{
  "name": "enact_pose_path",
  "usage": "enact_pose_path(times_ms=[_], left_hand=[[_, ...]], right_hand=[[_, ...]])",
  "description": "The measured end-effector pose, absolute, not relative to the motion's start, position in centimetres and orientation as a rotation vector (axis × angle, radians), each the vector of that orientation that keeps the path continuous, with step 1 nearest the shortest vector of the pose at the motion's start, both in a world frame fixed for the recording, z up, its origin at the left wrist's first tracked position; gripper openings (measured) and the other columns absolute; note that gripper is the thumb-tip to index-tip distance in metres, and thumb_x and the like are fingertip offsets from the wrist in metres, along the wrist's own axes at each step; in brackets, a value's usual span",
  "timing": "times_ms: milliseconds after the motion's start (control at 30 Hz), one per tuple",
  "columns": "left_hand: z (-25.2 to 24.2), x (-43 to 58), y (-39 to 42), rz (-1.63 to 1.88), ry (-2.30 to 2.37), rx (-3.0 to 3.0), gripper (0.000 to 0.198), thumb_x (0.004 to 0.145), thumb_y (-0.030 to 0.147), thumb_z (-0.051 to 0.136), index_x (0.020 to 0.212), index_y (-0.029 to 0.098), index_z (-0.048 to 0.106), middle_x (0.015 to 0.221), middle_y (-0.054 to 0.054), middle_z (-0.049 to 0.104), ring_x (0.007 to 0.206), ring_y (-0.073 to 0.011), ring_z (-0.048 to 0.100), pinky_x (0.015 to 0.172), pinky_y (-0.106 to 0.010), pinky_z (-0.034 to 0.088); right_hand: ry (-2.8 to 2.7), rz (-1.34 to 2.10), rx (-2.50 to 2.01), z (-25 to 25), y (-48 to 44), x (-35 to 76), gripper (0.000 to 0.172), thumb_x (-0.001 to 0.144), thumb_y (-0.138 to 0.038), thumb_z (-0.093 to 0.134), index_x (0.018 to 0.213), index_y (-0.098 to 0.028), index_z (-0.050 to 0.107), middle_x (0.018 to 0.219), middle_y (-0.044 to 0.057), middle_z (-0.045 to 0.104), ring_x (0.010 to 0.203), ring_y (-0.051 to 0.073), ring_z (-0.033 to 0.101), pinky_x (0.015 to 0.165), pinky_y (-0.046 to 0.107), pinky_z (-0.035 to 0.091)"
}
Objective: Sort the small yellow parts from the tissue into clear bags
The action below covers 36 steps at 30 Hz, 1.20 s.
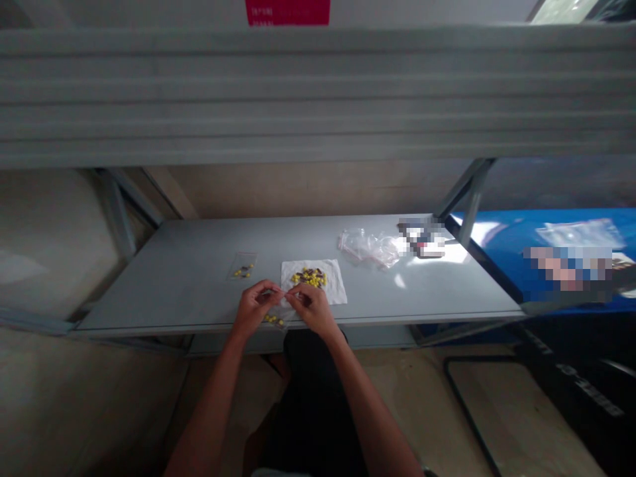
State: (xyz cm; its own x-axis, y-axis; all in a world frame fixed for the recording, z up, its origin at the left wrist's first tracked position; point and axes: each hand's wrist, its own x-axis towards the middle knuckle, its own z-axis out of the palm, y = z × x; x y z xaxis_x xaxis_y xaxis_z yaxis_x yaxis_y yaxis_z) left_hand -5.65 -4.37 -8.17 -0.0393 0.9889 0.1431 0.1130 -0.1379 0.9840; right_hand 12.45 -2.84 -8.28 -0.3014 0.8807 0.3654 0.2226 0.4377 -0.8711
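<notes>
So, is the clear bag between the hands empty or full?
The clear bag is partly filled: a few yellow and dark pieces lie at its bottom, while the left hand and right hand pinch its top.

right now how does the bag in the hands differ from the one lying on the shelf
The held clear plastic bag is pinched at its top between the left hand and right hand; the flat clear plastic bag lies untouched on the grey metal shelf. The held one is at the shelf's front edge, the flat one farther back. Both are small and show yellow pieces inside.
</notes>
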Motion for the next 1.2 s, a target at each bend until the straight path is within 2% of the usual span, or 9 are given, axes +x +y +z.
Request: enact_pose_path(times_ms=[233, 367, 533, 800, 967, 1100, 1200], left_hand=[[-8.59, -5.82, -4.26, 1.323, 1.286, 1.383, 0.021, 0.080, 0.037, 0.075, 0.078, 0.017, 0.071, 0.069, 0.001, 0.066, 0.067, -0.0137, 0.060, 0.066, -0.023, 0.047], [-8.43, -5.89, -4.28, 1.298, 1.289, 1.418, 0.022, 0.084, 0.038, 0.071, 0.075, 0.018, 0.071, 0.069, 0.000, 0.066, 0.069, -0.0141, 0.061, 0.070, -0.024, 0.047], [-8.48, -5.87, -4.21, 1.314, 1.232, 1.366, 0.022, 0.080, 0.039, 0.076, 0.085, 0.018, 0.072, 0.076, -0.001, 0.068, 0.067, -0.0137, 0.062, 0.068, -0.024, 0.049], [-8.77, -5.74, -4.13, 1.460, 1.267, 1.264, 0.025, 0.079, 0.041, 0.076, 0.087, 0.018, 0.069, 0.071, 0.001, 0.066, 0.065, -0.0131, 0.063, 0.068, -0.024, 0.051], [-8.32, -5.61, -4.29, 1.420, 1.296, 1.336, 0.027, 0.083, 0.044, 0.072, 0.080, 0.018, 0.067, 0.067, 0.000, 0.064, 0.066, -0.0144, 0.062, 0.068, -0.025, 0.051], [-8.28, -5.24, -4.42, 1.480, 1.345, 1.348, 0.029, 0.084, 0.046, 0.069, 0.077, 0.018, 0.066, 0.064, 0.000, 0.062, 0.060, -0.0139, 0.059, 0.064, -0.025, 0.049], [-7.93, -5.99, -3.99, 1.601, 1.398, 1.268, 0.029, 0.086, 0.047, 0.067, 0.081, 0.018, 0.066, 0.065, 0.001, 0.061, 0.055, -0.0123, 0.055, 0.059, -0.024, 0.048]], right_hand=[[-1.734, 0.947, -0.977, -8.43, -2.91, 12.61, 0.028, 0.092, -0.042, 0.063, 0.084, -0.017, 0.072, 0.057, -0.005, 0.047, 0.052, 0.010, 0.040, 0.054, 0.024, 0.028], [-1.720, 0.961, -0.982, -8.46, -2.99, 12.66, 0.035, 0.094, -0.045, 0.060, 0.076, -0.017, 0.070, 0.056, -0.003, 0.049, 0.052, 0.010, 0.040, 0.053, 0.024, 0.028], [-1.678, 0.991, -1.000, -8.59, -2.85, 12.58, 0.040, 0.094, -0.049, 0.059, 0.073, -0.016, 0.071, 0.056, -0.003, 0.050, 0.052, 0.010, 0.040, 0.053, 0.024, 0.028], [-1.649, 0.983, -1.034, -8.50, -2.82, 12.59, 0.042, 0.093, -0.051, 0.059, 0.073, -0.016, 0.072, 0.054, -0.002, 0.049, 0.050, 0.010, 0.038, 0.051, 0.024, 0.027], [-1.640, 0.949, -1.017, -8.50, -3.03, 12.72, 0.043, 0.092, -0.050, 0.061, 0.067, -0.017, 0.072, 0.054, 0.000, 0.056, 0.051, 0.011, 0.045, 0.053, 0.024, 0.032], [-1.622, 0.928, -1.039, -8.68, -2.95, 12.53, 0.040, 0.092, -0.050, 0.062, 0.075, -0.019, 0.079, 0.065, 0.004, 0.070, 0.056, 0.014, 0.055, 0.058, 0.025, 0.039], [-1.565, 0.911, -1.074, -8.69, -2.86, 12.50, 0.047, 0.096, -0.055, 0.055, 0.077, -0.018, 0.079, 0.073, 0.006, 0.074, 0.064, 0.017, 0.062, 0.062, 0.026, 0.043]])
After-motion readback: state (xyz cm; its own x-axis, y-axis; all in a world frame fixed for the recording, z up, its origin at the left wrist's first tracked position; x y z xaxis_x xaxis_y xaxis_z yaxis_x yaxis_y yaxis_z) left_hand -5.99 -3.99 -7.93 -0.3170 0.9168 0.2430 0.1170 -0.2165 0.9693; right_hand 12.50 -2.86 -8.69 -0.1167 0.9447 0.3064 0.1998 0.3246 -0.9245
